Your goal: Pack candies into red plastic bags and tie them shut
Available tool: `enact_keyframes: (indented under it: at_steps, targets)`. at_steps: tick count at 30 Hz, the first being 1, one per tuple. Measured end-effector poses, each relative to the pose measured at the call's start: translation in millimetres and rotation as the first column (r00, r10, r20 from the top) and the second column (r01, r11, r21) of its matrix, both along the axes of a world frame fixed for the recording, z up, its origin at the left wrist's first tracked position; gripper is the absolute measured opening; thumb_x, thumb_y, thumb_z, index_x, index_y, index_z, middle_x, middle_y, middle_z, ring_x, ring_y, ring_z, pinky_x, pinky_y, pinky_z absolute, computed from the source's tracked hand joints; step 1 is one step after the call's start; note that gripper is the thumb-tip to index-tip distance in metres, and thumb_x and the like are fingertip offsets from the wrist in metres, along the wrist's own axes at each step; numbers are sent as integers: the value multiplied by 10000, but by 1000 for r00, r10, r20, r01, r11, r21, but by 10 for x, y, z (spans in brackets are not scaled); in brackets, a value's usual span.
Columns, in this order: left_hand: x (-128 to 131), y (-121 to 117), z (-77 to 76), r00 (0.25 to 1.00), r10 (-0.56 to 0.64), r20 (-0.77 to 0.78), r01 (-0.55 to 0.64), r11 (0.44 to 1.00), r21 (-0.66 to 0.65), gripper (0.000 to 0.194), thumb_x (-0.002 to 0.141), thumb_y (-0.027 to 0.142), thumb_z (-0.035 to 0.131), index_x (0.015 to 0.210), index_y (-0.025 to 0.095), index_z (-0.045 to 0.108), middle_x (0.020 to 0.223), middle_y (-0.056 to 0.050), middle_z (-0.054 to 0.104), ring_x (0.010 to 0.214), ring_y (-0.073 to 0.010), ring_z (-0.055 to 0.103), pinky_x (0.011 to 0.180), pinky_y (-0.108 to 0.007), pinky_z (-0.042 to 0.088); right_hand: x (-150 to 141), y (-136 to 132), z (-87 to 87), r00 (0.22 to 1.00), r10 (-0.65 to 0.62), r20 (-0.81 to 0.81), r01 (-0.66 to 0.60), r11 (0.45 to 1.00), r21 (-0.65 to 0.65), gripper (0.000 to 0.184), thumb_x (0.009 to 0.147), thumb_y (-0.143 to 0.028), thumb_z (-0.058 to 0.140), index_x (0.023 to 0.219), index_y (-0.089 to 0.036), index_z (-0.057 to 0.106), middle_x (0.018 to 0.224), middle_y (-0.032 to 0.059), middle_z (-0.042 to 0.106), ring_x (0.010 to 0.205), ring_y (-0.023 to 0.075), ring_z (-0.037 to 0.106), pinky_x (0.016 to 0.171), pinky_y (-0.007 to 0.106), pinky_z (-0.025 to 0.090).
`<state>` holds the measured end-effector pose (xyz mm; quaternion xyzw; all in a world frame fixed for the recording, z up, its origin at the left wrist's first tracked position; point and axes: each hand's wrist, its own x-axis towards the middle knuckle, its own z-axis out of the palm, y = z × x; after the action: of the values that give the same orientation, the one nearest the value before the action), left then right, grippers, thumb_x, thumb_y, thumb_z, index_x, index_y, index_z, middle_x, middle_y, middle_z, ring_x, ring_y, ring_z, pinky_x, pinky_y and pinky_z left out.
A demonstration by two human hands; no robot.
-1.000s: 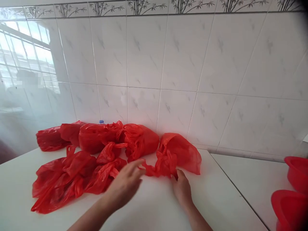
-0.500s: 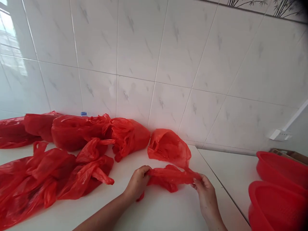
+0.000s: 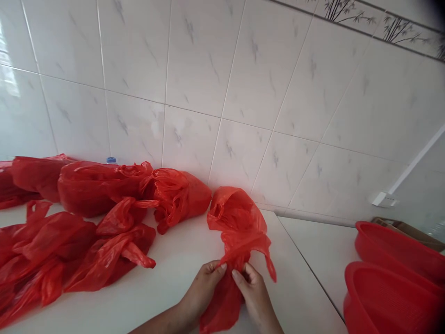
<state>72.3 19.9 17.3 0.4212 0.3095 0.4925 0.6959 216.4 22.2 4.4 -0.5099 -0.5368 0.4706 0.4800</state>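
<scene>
A thin red plastic bag [image 3: 222, 306] hangs between my two hands, low in the middle of the view. My left hand [image 3: 205, 287] pinches its left edge between thumb and fingers. My right hand [image 3: 252, 290] grips it close by on the right, thumb on top. One handle loop of the bag trails out to the right above my right hand. Just behind, another red plastic bag [image 3: 236, 206] stands partly open against the wall; where the two bags meet I cannot tell.
More filled-looking red bags [image 3: 100, 185] line the wall on the left, with crumpled red bags [image 3: 76, 250] in front of them. A blue bottle cap [image 3: 111, 160] shows behind. Two red plastic baskets [image 3: 389, 297] stand at the right, and a seam crosses the white table [image 3: 174, 260].
My hands have come together and nearer to me, drawing the bag down from a sideways stretch. The view has tilted and shifted slightly right.
</scene>
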Motion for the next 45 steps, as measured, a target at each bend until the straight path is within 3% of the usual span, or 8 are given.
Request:
enact_keyframes:
  at_steps: [14, 17, 20, 26, 30, 34, 40, 45]
  targets:
    - [-194, 153, -91, 854, 456, -252, -414, 887, 202, 332, 798, 267, 564, 1112, 192, 486, 1252, -126, 527, 1194, -287, 498, 999, -519, 381, 787, 251, 88, 642, -354, -680, 286, 934, -216, 259, 690, -312, 703, 920, -228, 621, 958, 17, 686, 876, 185, 645, 701, 277, 541]
    - [-195, 50, -91, 617, 724, -309, -227, 539, 811, 538, 781, 176, 612, 1280, 253, 425, 1449, -120, 343, 1377, -300, 259, 1102, -554, 219, 598, 150, 195, 737, -265, -622, 228, 964, -140, 191, 744, -352, 692, 871, -230, 620, 879, -8, 684, 806, 165, 639, 677, 256, 521]
    - [-202, 3, -117, 473, 837, -276, 150, 232, 961, 650, 775, 112, 615, 1354, 284, 376, 1455, -141, 351, 1356, -337, 301, 1070, -575, 266, 433, 15, 331, 835, -27, -550, -3, 999, -53, 183, 819, -387, 636, 858, -209, 618, 881, 18, 681, 772, 162, 631, 701, 271, 503]
    - [-294, 191, -144, 500, 612, -612, -3, 709, 706, 294, 864, 219, 467, 1127, 225, 598, 774, 0, 638, 669, -170, 616, 644, -297, 525, 680, -55, 439, 881, 115, -459, -179, 979, -99, 265, 834, -405, 622, 729, -163, 598, 699, 26, 650, 609, 142, 598, 609, 258, 457]
    - [-324, 224, -85, 495, 644, -584, -45, 690, 722, 258, 815, 357, 589, 1025, 208, 601, 929, -57, 636, 825, -210, 622, 716, -334, 528, 898, 31, 421, 903, -67, -425, 10, 991, -134, 278, 796, -430, 657, 711, -173, 596, 697, 20, 653, 627, 157, 610, 614, 266, 459]
    - [-223, 114, -52, 519, 669, -532, 55, 596, 801, 871, 598, 269, 786, 1368, 259, 379, 1494, -144, 259, 1341, -336, 305, 1040, -490, 357, 762, 17, 386, 897, 42, -441, -112, 984, -135, 263, 831, -434, 617, 798, -173, 621, 786, 39, 670, 713, 177, 633, 696, 296, 472]
    - [-249, 197, -101, 639, 392, -662, 34, 845, 533, 333, 635, 80, 544, 910, 228, 660, 1079, -59, 646, 1072, -261, 558, 934, -395, 420, 587, -63, 343, 805, 224, -549, -349, 928, -133, 273, 847, -398, 601, 703, -176, 535, 707, 0, 610, 625, 125, 577, 623, 244, 432]
    - [-315, 289, -22, 746, 309, -590, -89, 924, 371, 105, 782, 248, 457, 722, 198, 527, 675, 15, 587, 668, -162, 574, 647, -273, 455, 859, -2, 501, 916, -383, -118, 372, 922, -105, 294, 790, -466, 610, 904, -196, 605, 873, 41, 631, 737, 184, 583, 659, 291, 451]
